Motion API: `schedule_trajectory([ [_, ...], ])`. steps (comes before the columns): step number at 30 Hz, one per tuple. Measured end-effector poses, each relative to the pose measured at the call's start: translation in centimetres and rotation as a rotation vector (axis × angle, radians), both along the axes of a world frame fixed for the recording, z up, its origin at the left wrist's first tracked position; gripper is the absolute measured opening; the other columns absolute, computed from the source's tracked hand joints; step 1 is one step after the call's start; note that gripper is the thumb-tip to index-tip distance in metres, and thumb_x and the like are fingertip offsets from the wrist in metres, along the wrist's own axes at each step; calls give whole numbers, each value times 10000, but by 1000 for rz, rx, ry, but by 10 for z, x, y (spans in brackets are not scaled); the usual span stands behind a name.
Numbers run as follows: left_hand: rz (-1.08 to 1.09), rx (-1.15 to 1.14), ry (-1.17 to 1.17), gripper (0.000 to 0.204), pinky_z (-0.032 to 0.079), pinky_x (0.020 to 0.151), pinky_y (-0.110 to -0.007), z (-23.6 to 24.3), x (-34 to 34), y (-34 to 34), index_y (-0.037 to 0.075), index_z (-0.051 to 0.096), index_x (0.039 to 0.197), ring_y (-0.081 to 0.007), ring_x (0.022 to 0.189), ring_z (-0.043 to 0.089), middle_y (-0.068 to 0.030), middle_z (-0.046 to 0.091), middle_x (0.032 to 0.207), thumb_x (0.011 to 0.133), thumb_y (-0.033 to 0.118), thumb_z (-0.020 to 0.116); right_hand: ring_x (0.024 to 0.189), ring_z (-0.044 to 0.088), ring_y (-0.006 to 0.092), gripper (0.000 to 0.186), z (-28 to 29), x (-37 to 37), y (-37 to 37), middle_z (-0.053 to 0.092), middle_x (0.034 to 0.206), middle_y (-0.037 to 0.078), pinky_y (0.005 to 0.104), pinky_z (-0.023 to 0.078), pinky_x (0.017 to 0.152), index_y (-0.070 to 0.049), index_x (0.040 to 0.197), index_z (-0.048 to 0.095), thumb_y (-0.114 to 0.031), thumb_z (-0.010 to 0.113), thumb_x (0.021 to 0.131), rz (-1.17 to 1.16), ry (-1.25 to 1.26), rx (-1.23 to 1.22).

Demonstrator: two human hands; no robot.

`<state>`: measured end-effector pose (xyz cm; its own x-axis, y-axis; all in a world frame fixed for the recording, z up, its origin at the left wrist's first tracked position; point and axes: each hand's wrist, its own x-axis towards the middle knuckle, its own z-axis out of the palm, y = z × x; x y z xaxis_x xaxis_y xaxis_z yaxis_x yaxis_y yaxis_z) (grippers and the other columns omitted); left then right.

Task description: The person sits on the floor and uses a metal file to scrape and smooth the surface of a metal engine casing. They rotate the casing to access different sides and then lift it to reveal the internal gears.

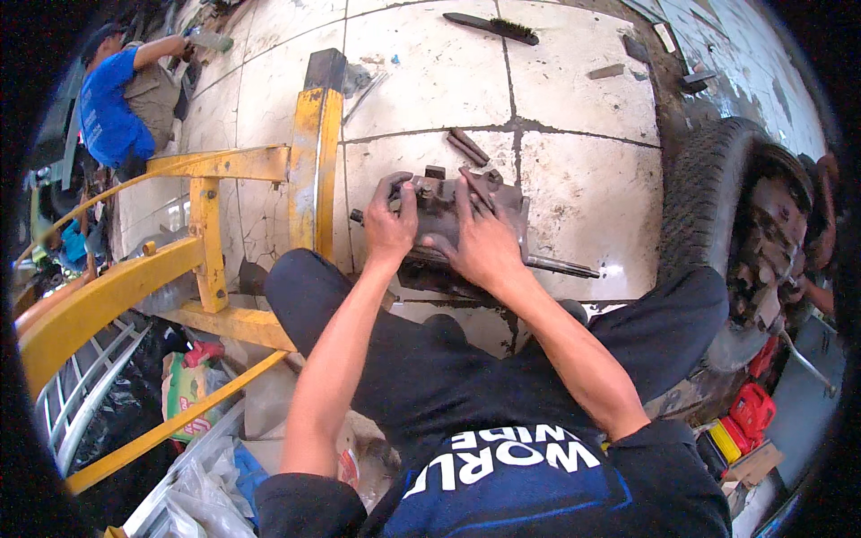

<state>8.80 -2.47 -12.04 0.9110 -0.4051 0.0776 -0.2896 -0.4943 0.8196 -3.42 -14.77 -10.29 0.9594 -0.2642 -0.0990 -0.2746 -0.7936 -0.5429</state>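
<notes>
On the tiled floor between my legs sits a greasy, dark metal gearbox housing (436, 208). A long thin shaft (563, 265) sticks out of its right side. My left hand (392, 220) is at the housing's left end, its blackened fingers and thumb curled about the edge. Across the top right lies my right hand (486, 235), fingers stretched forward and thumb spread toward the left. Whether a small part sits under those right fingers is hard to make out. Just beyond the housing, two short dark metal rods (468, 147) lie side by side.
A yellow metal frame (307, 170) stands close on my left. To the right is a wheel with a treaded tyre (708, 202). A black brush (491, 27) lies farther off. A red container (752, 410) sits lower right. At far left, a person in blue (117, 108) crouches.
</notes>
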Motion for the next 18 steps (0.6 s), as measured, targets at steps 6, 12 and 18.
schedule_trajectory([
  [6,22,-13,-33,231,551,782,-382,6,-3,1,18,665,1065,-309,868,721,-173,718,937,978,219,589,1307,508,380,942,0,-9,12,534,1351,330,467,291,1173,165,1448,260,-536,601,920,-105,96,38],
  [12,80,-86,25,241,552,777,-381,0,0,3,21,680,1067,-291,857,724,-167,727,939,968,228,607,1425,372,410,1193,28,-9,45,439,1430,369,585,65,1205,175,1496,62,-689,582,859,-129,13,-95],
  [18,79,-156,64,277,534,809,-384,-15,6,8,9,687,1062,-304,894,711,-164,729,940,972,256,599,1437,353,409,1213,15,7,41,392,1461,379,581,113,1202,179,1495,-1,-688,569,867,-147,50,-135],
])
